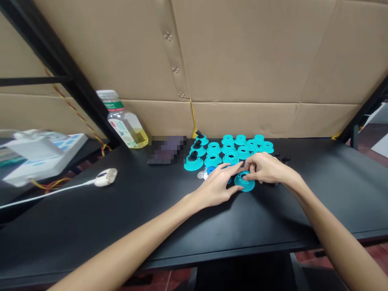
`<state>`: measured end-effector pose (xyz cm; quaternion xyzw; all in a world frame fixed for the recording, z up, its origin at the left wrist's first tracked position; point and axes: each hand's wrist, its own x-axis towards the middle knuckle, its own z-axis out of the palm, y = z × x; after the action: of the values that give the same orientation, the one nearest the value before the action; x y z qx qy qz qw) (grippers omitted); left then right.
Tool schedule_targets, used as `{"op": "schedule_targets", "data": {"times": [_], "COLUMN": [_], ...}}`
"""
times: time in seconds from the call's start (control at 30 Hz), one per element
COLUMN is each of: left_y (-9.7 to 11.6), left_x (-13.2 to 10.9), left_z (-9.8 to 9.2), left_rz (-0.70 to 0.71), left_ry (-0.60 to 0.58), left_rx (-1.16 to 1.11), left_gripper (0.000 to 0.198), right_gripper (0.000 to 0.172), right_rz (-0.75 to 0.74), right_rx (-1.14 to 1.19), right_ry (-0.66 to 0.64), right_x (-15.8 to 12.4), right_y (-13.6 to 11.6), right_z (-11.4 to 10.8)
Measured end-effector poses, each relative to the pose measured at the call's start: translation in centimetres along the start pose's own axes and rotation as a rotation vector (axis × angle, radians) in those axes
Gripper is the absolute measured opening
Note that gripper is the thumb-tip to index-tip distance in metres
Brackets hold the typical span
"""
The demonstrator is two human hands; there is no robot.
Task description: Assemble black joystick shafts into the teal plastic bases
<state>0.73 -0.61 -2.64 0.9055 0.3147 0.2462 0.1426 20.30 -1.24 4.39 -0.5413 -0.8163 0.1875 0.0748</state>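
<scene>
Before working, note the layout: at the left of the group, three teal cups (194,163) bear black knobs (193,156), and can serve as a pattern for checking. Just right of these, keep the clear disc (201,175) and the blue disc (210,170), partly covered by the fingers, clear of the wrist. The left hand (218,184) spreads its thumb and forefinger around the left side of the work cup (246,187), holding it lightly, with the thumb tip at the near rim; maintain this hold so that the base stays flat. The work cup sits on the black table (194,230), in front of the rows of bare cups (230,161). The right hand (263,167) bends thumb and forefinger together at the cup's opening; what they pinch, if anything, cannot be told. Press straight down and evenly, as sideways force would probably tilt the cup. At far right, leave the loose black parts (285,159) outside the right hand's path
</scene>
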Motion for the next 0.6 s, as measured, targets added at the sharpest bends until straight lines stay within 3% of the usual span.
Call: {"op": "schedule_targets", "data": {"times": [0.23,0.33,0.6], "left_y": [0.7,1.4,2.2], "left_x": [0.0,-0.1,-0.2], "left_z": [-0.1,0.0,-0.1], "left_rz": [0.029,0.036,0.039], "left_ry": [0.044,0.097,0.100], "left_rx": [0.031,0.083,0.113], "left_gripper": [0.063,0.060,0.066], "right_gripper": [0.015,0.007,0.009], "right_rz": [0.092,0.091,0.079], "right_rx": [-0.013,0.001,0.010], "right_ry": [0.037,0.040,0.085], "right_x": [0.2,0.0,-0.3], "right_y": [-0.5,-0.7,0.0], "right_z": [0.1,-0.1,0.0]}}
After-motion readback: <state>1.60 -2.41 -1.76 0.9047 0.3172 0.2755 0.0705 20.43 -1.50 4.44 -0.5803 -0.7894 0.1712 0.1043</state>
